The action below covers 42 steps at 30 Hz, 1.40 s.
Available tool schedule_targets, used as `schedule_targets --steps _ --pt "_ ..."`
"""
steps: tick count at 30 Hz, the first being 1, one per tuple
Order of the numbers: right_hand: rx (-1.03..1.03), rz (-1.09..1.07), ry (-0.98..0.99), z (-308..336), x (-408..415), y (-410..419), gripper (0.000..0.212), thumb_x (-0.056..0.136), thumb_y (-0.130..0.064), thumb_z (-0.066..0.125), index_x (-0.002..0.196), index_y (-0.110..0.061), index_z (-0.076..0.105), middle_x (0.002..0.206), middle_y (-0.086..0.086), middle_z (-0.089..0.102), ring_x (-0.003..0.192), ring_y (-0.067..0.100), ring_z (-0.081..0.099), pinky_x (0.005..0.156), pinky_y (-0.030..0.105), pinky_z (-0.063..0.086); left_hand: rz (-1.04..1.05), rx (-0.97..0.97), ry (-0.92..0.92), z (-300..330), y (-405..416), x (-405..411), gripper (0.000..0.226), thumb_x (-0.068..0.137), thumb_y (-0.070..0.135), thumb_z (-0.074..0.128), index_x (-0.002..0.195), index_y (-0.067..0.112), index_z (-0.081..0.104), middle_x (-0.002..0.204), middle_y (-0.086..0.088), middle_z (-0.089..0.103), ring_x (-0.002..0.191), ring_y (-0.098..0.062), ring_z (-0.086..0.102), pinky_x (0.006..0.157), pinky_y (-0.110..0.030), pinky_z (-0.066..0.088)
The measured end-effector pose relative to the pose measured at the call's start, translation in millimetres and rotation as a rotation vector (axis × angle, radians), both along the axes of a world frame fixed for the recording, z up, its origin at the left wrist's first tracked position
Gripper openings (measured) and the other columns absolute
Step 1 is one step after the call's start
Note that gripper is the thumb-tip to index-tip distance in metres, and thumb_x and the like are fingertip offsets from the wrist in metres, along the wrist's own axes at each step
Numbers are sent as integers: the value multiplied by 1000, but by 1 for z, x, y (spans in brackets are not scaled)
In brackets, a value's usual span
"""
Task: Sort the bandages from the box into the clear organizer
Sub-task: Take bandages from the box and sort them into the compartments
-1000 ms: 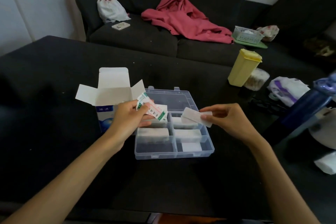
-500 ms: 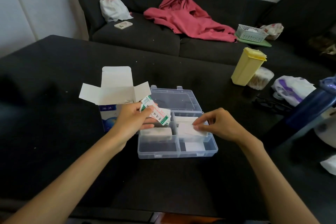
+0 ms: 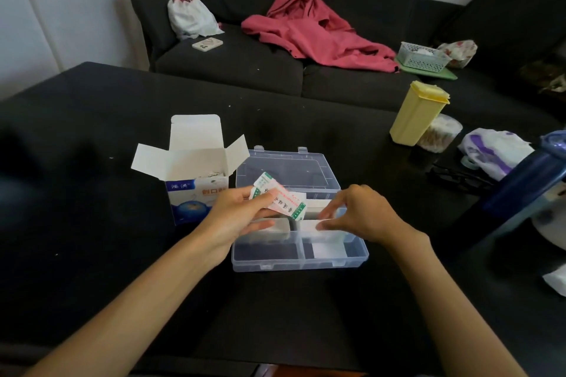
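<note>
Bandages [image 3: 280, 200]: white, green-edged, gripped by left hand [image 3: 239, 214] | right hand [image 3: 364, 214]: fingers press white stack [image 3: 309, 226]

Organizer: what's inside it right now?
The clear organizer holds white bandage stacks in several compartments; the near-left one looks empty. The left hand and right hand cover the rear compartments.
</note>
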State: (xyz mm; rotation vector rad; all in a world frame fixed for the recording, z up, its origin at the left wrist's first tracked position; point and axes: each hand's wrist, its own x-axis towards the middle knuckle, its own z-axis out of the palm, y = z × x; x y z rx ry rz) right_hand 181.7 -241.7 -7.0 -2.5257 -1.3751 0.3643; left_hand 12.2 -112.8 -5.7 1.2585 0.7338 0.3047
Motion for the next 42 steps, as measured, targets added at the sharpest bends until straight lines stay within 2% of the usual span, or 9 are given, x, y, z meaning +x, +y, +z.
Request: schedule_targets --steps 4,8,14,20,25,30,34,39,42 --pt "101 -2 -64 2 -1 -2 20 82 -38 67 94 -24 73 99 -11 64 77 3 52 67 14 38 68 17 -15 -3 -2 3 6 85 19 67 91 20 68 82 2 75 77 -8 71 65 -20 58" --pt "494 -167 380 20 -19 3 32 78 -46 60 98 -21 66 89 -5 69 63 3 63 51 11 46 118 6 -42 -4 -2 5 10 80 19 71 90 17 69 84 -1 75 78 -9 72 66 -19 58" --pt "526 -321 720 14 -39 17 14 75 -22 74 85 -13 69 81 2 72 62 7 67 54 15 50 58 -49 -86 2 -2 8 12 83 12 68 93 19 66 91 -3 73 82 -12 72 69 -23 58" --pt "461 -422 1057 20 -40 13 19 73 -20 75 90 -13 74 84 4 73 67 11 69 56 16 51 24 162 -159 5 1 2 16 86 10 64 87 26 66 79 12 72 81 -3 70 64 -15 55" --pt "471 -414 830 22 -35 6 11 76 -18 73 87 -18 73 88 2 71 76 13 68 60 18 54 31 186 -103 2 -1 1 14 88 12 62 83 24 65 78 8 71 75 -4 70 62 -17 56" --pt "810 19 -28 12 -34 1 17 80 -16 70 96 -15 72 90 -2 71 79 6 66 71 17 55 8 -212 -68 4 7 1 15 96 15 50 106 11 60 100 -12 71 83 -19 72 67 -30 59" --pt "686 317 -432 4 -39 4 14 81 -18 69 93 -14 74 87 1 71 81 10 65 71 21 55 -36 -371 -161 7 10 -3 26 99 24 43 110 8 60 102 -15 71 92 -26 70 74 -34 58" --pt "599 389 -418 0 -42 12 16 82 -27 66 93 -21 75 96 -5 69 93 8 60 72 24 54 20 -215 -98 7 12 -5 6 91 12 58 95 12 63 87 -8 74 76 -18 72 61 -24 59" --pt "523 216 -23 7 -45 13 23 83 -43 59 104 -37 67 115 -21 56 112 -3 43 90 18 40 42 -11 -46 5 11 -2 7 91 11 57 90 17 61 83 -2 72 74 -12 71 62 -19 57"
